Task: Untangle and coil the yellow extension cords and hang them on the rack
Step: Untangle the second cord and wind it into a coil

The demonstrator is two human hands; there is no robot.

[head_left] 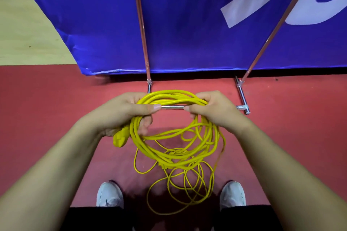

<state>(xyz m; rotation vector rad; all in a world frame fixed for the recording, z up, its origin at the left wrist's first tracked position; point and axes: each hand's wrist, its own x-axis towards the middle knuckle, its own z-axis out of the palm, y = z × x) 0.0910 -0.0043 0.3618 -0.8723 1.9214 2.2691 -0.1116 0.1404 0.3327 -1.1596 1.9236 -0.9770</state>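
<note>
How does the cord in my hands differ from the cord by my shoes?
The held coil is bunched in thick stacked loops; the loose cord spreads in thin, crossing strands. The held coil is gripped by the left hand and right hand; the loose cord lies on the red floor. Both are yellow.

Sports hall, red court floor (56, 108), blue banner (187, 24)
</note>
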